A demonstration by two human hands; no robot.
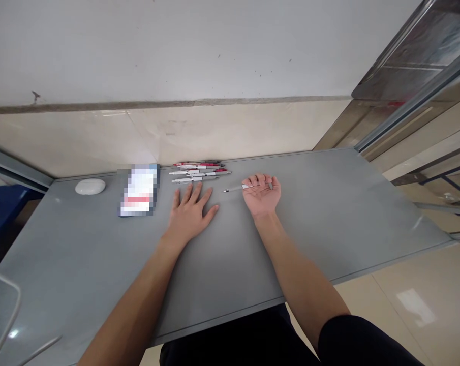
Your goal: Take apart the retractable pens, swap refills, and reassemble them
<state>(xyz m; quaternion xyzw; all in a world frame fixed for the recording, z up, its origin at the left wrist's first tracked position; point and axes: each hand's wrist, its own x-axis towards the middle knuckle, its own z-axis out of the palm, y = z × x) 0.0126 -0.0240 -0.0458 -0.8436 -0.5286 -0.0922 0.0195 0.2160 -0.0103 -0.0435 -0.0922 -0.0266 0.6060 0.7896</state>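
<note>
My left hand (190, 212) lies palm down with its fingers spread on the grey table. Just beyond its fingertips is a pile of white and red pens (203, 174), heaped side by side near the wall. To the right, my right hand (263, 195) rests palm up, its fingers curled over a white pen (234, 189). The metal tip of that pen points left, toward the pile, and its other end reaches across the palm, partly covered by the fingers.
A blurred-out flat item (139, 190) and a white rounded object (90, 186) lie on the table (347, 208) to the left. A tiled wall (245, 129) borders the far edge. Metal frame posts stand at both sides, and a bent white wire (18, 295) shows at lower left.
</note>
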